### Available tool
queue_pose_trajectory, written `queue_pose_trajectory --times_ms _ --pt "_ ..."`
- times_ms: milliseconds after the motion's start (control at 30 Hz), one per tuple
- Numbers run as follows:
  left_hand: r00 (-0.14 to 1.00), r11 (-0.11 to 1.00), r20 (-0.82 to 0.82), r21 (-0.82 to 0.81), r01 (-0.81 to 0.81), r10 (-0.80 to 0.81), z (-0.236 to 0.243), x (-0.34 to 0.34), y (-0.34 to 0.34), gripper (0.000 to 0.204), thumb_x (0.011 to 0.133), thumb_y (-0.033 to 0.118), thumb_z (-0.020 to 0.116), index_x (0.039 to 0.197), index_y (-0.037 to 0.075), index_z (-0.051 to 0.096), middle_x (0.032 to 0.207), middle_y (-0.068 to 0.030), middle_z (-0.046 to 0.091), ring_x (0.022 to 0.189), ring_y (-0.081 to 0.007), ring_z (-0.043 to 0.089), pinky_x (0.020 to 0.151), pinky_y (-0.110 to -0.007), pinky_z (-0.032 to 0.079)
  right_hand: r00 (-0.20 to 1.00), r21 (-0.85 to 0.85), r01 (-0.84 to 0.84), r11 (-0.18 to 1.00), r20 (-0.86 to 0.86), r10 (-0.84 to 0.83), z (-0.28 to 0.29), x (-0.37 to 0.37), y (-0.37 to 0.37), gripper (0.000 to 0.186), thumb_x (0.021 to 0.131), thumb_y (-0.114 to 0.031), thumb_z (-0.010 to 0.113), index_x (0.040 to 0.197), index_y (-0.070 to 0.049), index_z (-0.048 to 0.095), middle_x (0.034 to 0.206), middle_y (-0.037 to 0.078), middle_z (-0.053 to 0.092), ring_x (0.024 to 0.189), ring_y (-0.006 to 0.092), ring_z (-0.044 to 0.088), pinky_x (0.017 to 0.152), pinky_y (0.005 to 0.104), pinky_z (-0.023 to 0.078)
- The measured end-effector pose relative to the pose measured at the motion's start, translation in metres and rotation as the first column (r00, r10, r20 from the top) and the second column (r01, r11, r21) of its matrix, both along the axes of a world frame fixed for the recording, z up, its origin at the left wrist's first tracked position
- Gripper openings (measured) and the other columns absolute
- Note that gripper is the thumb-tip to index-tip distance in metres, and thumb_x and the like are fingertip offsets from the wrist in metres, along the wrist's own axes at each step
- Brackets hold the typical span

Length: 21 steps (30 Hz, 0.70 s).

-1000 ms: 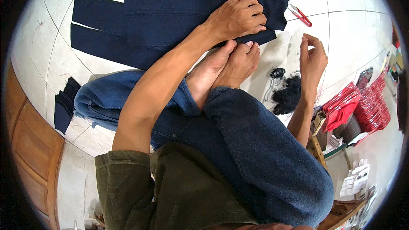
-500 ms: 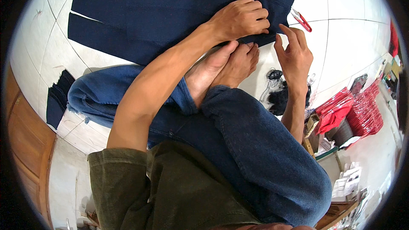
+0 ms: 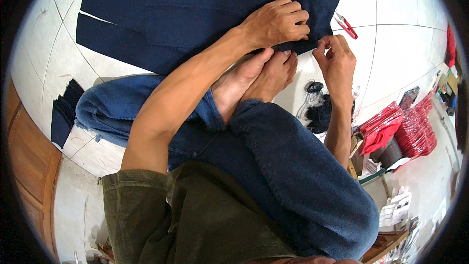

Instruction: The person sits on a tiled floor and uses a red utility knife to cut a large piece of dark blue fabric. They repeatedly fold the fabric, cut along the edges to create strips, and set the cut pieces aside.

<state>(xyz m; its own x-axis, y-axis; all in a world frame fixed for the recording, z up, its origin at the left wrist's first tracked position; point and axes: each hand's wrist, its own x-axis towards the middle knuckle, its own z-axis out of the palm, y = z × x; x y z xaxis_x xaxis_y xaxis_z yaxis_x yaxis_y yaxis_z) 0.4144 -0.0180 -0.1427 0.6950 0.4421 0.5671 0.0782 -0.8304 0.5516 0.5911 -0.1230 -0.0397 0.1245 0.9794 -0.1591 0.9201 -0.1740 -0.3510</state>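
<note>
Navy cloth (image 3: 205,17) lies spread on the floor in front of my feet, with strip-like ends at the left. My left hand (image 3: 281,22) rests on it with curled fingers, gripping the cloth near its right part. At the cloth's near right corner, my right hand (image 3: 337,58) is closed in a pinch, thumb against fingertips; whatever is between them is too small to make out. Red-handled thread snips (image 3: 348,27) lie on the tiles just beyond my right hand.
A tangle of black thread (image 3: 320,112) lies beside my right forearm. Red plastic-wrapped bundles (image 3: 415,132) stand at the right. A small stack of dark cloth pieces (image 3: 66,110) sits at the left, near a wooden door (image 3: 31,166). My crossed legs fill the near middle.
My right hand has closed from spread fingers into a pinch at the cloth's corner, dipping slightly. My left hand stays in nearly the same place.
</note>
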Motion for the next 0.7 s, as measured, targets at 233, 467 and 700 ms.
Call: queue_pose_trajectory --times_ms 233,467,700 --pt "0.994 1.000 -0.109 -0.007 0.028 -0.028 0.002 -0.013 0.002 0.018 0.080 0.031 0.079 0.087 0.016 0.072 0.092 0.0015 0.063 0.093 -0.0195 0.062 0.083 -0.035 0.051 0.545 -0.402 0.384 0.831 -0.628 -0.556 0.001 0.017 -0.012 0.007 0.093 -0.001 0.060 0.092 -0.002 0.067 0.070 -0.001 0.061 0.055 0.0060 0.052 0.050 0.0217 0.041" --pt "0.993 0.999 -0.117 -0.053 0.003 -0.009 0.008 -0.020 0.001 0.029 0.082 0.038 0.077 0.096 0.014 0.071 0.106 -0.0014 0.064 0.106 -0.0239 0.060 0.094 -0.038 0.051 0.410 -0.161 0.368 0.916 -0.856 -0.315 -0.008 -0.008 -0.023 0.009 0.096 -0.003 0.050 0.092 -0.002 0.058 0.097 0.013 0.065 0.053 0.0044 0.047 0.044 0.0179 0.035" --pt "0.977 1.000 -0.213 -0.031 -0.001 -0.005 0.008 -0.029 0.008 0.042 0.084 0.044 0.074 0.111 0.013 0.068 0.119 -0.0040 0.062 0.116 -0.0269 0.057 0.101 -0.041 0.050 -0.070 -0.322 0.304 0.897 -0.946 -0.316 -0.024 0.014 -0.018 0.017 0.104 -0.023 0.057 0.095 -0.008 0.054 0.082 0.003 0.055 0.055 0.0042 0.039 0.047 0.0191 0.030"
